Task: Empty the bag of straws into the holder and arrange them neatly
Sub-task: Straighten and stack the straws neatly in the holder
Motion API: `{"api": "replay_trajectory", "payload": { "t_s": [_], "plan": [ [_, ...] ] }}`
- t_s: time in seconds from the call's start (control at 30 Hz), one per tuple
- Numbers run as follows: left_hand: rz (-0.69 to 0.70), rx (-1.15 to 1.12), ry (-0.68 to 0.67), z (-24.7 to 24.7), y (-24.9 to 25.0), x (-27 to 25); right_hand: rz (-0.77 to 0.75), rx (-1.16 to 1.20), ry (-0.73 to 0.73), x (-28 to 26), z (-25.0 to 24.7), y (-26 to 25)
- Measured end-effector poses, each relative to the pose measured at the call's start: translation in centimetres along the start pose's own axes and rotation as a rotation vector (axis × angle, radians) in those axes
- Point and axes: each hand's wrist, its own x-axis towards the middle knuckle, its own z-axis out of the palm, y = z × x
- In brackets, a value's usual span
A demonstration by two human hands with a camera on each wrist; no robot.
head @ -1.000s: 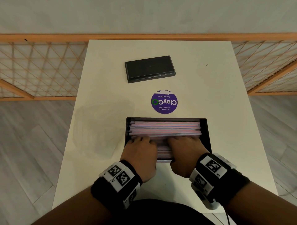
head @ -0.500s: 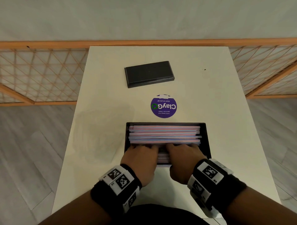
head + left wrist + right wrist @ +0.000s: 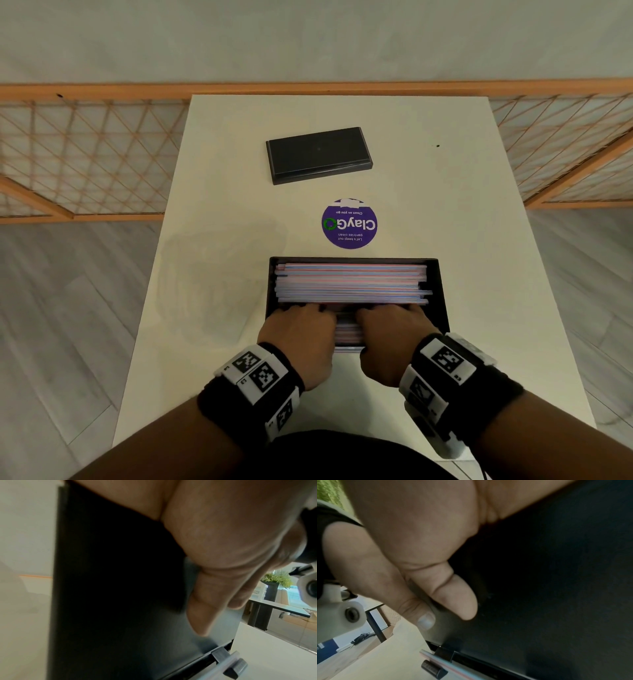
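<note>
An open black holder (image 3: 442, 294) stands on the white table, packed with pink, blue and white straws (image 3: 349, 282) lying crosswise. My left hand (image 3: 301, 329) and right hand (image 3: 387, 329) sit side by side at its near wall. The fingers curl over the rim onto the nearest straws, and their tips are hidden inside. In the left wrist view my thumb (image 3: 205, 608) presses on the holder's outer front wall (image 3: 111, 588). My right thumb (image 3: 453, 597) does the same on that wall (image 3: 556, 588). A straw (image 3: 436, 657) shows in the slot at the wall's foot.
The holder's black lid (image 3: 318, 154) lies flat at the far middle of the table (image 3: 479, 240). A round purple sticker (image 3: 349, 223) sits between lid and holder. An orange lattice railing (image 3: 85, 154) runs behind the table, with grey wood floor on both sides.
Both hands have drawn back slightly toward the holder's near wall. The straws behind them lie a bit more level. The head view has shifted a little.
</note>
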Motion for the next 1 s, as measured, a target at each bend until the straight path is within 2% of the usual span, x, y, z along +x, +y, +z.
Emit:
{"api": "replay_trajectory", "payload": {
  "t_s": [0.13, 0.27, 0.37, 0.53, 0.73, 1.0],
  "plan": [
    [-0.009, -0.011, -0.038, -0.5, 0.2, -0.5, 0.012, -0.012, -0.040, 0.3, 0.0, 0.0],
    [0.056, -0.019, 0.050, -0.7, 1.1, -1.1, 0.020, -0.004, -0.050, 0.7, 0.2, -0.2],
    [0.079, -0.005, 0.057, 0.0, 1.4, -0.7, 0.002, 0.016, -0.069, 0.5, -0.1, -0.2],
    [0.079, -0.013, 0.066, 0.9, 0.8, -0.2, -0.088, 0.052, 0.042, -0.7, -0.8, -0.5],
    [0.005, 0.052, 0.052, 0.3, 0.7, -0.3, -0.004, 0.025, 0.035, -1.0, -0.5, -0.2],
    [-0.020, 0.088, 0.076, 0.5, 0.2, -0.8, 0.015, 0.030, 0.013, -0.9, 0.2, 0.3]
  ]
}}
